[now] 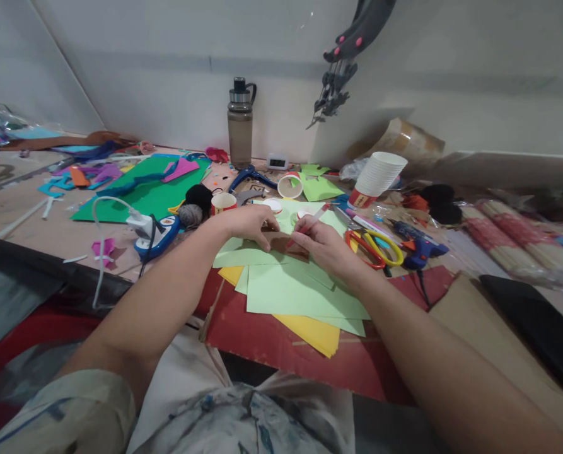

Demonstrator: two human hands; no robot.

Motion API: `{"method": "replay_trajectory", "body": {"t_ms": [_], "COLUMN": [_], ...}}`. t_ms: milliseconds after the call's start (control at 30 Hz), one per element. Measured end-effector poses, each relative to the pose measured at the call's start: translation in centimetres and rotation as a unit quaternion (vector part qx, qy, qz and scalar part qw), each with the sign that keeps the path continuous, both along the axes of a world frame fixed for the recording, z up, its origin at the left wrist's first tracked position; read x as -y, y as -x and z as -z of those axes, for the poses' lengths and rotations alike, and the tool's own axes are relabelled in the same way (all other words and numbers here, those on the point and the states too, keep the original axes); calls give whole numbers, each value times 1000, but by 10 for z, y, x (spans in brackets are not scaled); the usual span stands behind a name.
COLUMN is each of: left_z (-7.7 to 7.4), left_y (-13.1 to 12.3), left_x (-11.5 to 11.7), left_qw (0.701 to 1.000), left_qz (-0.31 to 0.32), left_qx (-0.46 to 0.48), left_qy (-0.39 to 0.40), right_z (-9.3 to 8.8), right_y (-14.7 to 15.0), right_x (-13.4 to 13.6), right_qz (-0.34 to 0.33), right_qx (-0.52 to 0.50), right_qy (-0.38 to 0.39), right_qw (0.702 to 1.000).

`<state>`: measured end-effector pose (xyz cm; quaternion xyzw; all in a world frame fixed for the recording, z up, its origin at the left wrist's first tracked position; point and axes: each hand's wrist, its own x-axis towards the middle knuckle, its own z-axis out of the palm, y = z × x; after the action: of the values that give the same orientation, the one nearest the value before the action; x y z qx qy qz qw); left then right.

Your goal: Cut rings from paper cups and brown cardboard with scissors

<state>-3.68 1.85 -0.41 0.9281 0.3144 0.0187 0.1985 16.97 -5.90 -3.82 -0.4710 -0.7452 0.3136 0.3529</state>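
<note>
My left hand (253,224) lies flat, fingers spread, pressing a small brown cardboard piece (285,244) onto light green paper sheets (290,287). My right hand (323,246) is closed around a red-and-white pen (309,222), its tip resting on the brown piece. Yellow paper (312,333) sticks out beneath the green sheets, and all lie on a red board (262,337).
Scissors with orange and yellow handles (376,247) and a blue glue gun (416,243) lie right of my hand. A stack of white cups (379,174), a water bottle (240,123), a mug (223,202), yarn balls (195,205), green foam sheet (142,192) and a black tablet (536,325) surround them.
</note>
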Motion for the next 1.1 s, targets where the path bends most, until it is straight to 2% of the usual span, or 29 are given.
{"method": "replay_trajectory", "body": {"t_ms": [333,600,1100], "left_z": [-3,1,4], "left_y": [2,0,0], "left_x": [1,0,-2], "left_qw": [1000,999,999], "left_qz": [-22,-35,-43], "left_qx": [-16,-16,2], "left_qy": [-5,-2,3], "right_z": [-1,-3,2], "right_y": [6,7,9], "right_x": [1,1,-3], "right_qz": [-8,-3,9], "right_qx": [-3,20,-2], "right_qy": [35,18,10], "right_qw": [999,1000,1000]}}
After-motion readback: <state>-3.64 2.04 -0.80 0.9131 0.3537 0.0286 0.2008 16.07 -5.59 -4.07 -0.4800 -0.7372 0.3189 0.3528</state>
